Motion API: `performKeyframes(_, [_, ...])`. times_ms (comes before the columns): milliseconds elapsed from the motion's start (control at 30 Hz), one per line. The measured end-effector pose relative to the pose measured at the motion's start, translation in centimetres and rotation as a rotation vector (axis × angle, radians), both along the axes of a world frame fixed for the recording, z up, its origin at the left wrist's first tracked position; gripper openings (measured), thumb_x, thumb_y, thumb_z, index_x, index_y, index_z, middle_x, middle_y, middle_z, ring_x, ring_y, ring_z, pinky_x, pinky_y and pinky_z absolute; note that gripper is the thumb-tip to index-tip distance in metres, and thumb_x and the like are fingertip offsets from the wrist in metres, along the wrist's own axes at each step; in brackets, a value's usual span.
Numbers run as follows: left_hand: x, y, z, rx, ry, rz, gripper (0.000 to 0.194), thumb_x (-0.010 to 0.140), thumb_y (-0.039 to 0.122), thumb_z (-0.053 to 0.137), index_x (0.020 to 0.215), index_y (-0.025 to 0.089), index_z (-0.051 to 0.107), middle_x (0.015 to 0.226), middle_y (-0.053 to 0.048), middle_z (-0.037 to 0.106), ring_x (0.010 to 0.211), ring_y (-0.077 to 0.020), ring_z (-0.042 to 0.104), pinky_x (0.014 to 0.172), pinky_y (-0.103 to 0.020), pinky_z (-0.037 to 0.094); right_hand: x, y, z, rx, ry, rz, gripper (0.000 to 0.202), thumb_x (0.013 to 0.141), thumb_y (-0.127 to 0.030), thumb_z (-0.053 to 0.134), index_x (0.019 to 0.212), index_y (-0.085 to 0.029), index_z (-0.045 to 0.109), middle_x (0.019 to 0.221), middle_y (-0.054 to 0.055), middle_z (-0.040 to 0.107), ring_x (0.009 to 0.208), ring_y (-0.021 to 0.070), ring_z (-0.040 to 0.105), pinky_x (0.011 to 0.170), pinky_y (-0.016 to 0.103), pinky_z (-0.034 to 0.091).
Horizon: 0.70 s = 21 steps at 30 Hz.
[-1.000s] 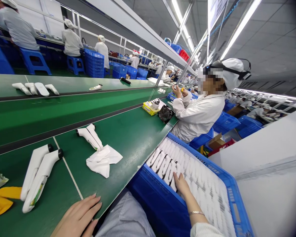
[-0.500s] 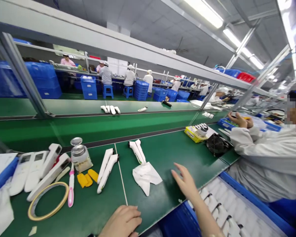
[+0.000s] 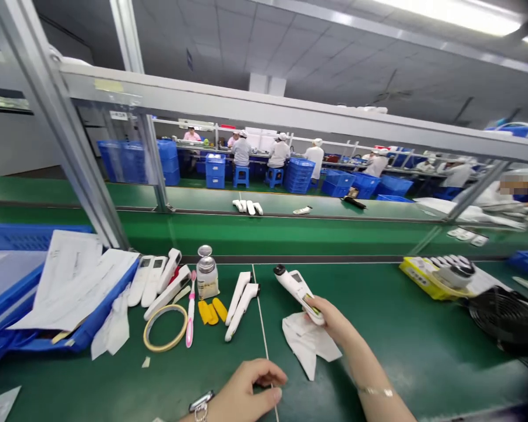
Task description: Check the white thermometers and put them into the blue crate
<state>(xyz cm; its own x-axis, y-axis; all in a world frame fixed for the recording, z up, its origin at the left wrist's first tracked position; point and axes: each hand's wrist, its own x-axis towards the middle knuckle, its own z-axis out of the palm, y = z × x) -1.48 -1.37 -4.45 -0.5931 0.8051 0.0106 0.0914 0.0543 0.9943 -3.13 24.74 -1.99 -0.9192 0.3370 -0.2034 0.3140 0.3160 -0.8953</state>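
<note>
My right hand (image 3: 328,316) grips the handle of a white infrared thermometer (image 3: 295,286) with a black tip and a small screen. The thermometer points up and to the left, above the green bench. Beneath its handle lies a crumpled white cloth (image 3: 310,343). My left hand (image 3: 253,387) rests near the bench's front, fingers loosely curved, thumb apart, holding nothing. Farther back and left of it, a pair of similar white thermometers (image 3: 242,308) lies side by side.
Toward the left are yellow finger cots (image 3: 207,312), a bottle with a metal top (image 3: 207,278), a pink-and-white toothbrush (image 3: 190,310), a tape roll (image 3: 147,337), more thermometers (image 3: 154,278) and a blue bin (image 3: 88,328). A yellow tray (image 3: 422,280) and black fan (image 3: 495,322) stand right.
My right hand has moved onto the thermometer by the cloth, gripped it and turned it so its screen shows. My left hand has shifted slightly, fingers more curved. The view has swung left.
</note>
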Motion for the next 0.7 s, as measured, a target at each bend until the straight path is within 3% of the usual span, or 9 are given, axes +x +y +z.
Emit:
performKeyframes(133, [-0.1, 0.1, -0.9, 0.238, -0.285, 0.038, 0.048, 0.077, 0.042, 0.058, 0.117, 0.019, 0.049, 0.115, -0.014, 0.056, 0.103, -0.0219, 0.053, 0.090, -0.039, 0.040, 4.2, -4.0, -0.4, -0.104, 0.130, 0.055, 0.037, 0.080, -0.049, 0.046, 0.096, -0.017, 0.054, 0.078, 0.005, 0.063, 0.065, 0.0197, 0.059, 0.061, 0.029, 0.046])
performKeyframes(267, [-0.2, 0.2, -0.8, 0.435, -0.273, 0.110, 0.075, 0.079, 0.041, 0.057, 0.138, 0.029, 0.013, 0.144, -0.011, 0.025, 0.128, -0.0232, 0.032, 0.105, -0.044, 0.023, 6.3, -9.5, -2.4, 0.128, 0.313, 0.134, 0.043, 0.080, -0.042, 0.051, 0.117, -0.019, 0.045, 0.101, 0.009, 0.061, 0.090, 0.0259, 0.059, 0.079, 0.036, 0.046])
performKeyframes(333, [-0.4, 0.2, -0.3, 0.510, -0.301, 0.125, 0.076, 0.079, 0.038, 0.057, 0.139, 0.029, 0.011, 0.147, -0.009, 0.018, 0.131, -0.0239, 0.025, 0.108, -0.043, 0.018, 6.6, -11.1, -3.4, 0.235, 0.299, 0.195, 0.048, 0.081, -0.039, 0.051, 0.122, -0.017, 0.041, 0.112, 0.012, 0.057, 0.101, 0.0285, 0.055, 0.086, 0.039, 0.044])
performKeyframes(433, [-0.6, 0.2, 0.0, 0.553, -0.411, 0.211, 0.064, 0.080, 0.034, 0.058, 0.135, 0.022, 0.027, 0.142, -0.011, 0.030, 0.128, -0.0258, 0.032, 0.106, -0.043, 0.024, 6.8, -12.1, -4.6, 0.270, 0.249, 0.258, 0.051, 0.080, -0.038, 0.052, 0.124, -0.016, 0.039, 0.115, 0.014, 0.056, 0.102, 0.0297, 0.055, 0.084, 0.039, 0.045])
performKeyframes(533, [-0.7, 0.3, 0.0, 0.472, -0.546, 0.324, 0.047, 0.079, 0.030, 0.059, 0.122, 0.017, 0.044, 0.128, -0.012, 0.048, 0.119, -0.0254, 0.042, 0.100, -0.040, 0.033, 7.1, -12.5, -4.8, 0.195, 0.281, 0.301, 0.042, 0.086, -0.036, 0.045, 0.123, -0.018, 0.040, 0.111, 0.011, 0.059, 0.096, 0.0261, 0.058, 0.080, 0.035, 0.047])
performKeyframes(633, [-0.7, 0.5, 0.3, 0.376, -0.655, 0.404, 0.036, 0.076, 0.029, 0.062, 0.107, 0.014, 0.050, 0.097, -0.009, 0.062, 0.090, -0.0226, 0.059, 0.075, -0.035, 0.048, 7.2, -12.6, -4.3, 0.036, 0.256, 0.279, 0.034, 0.091, -0.037, 0.033, 0.117, -0.018, 0.044, 0.087, 0.006, 0.064, 0.069, 0.0193, 0.061, 0.063, 0.029, 0.049])
performKeyframes(700, [-0.6, 0.6, 0.6, 0.387, -0.717, 0.465, 0.036, 0.075, 0.028, 0.063, 0.105, 0.016, 0.049, 0.086, -0.005, 0.062, 0.074, -0.0186, 0.059, 0.059, -0.030, 0.048, 7.2, -12.6, -4.0, -0.081, 0.225, 0.252, 0.035, 0.092, -0.040, 0.030, 0.114, -0.018, 0.047, 0.076, 0.004, 0.063, 0.057, 0.0165, 0.058, 0.055, 0.026, 0.047])
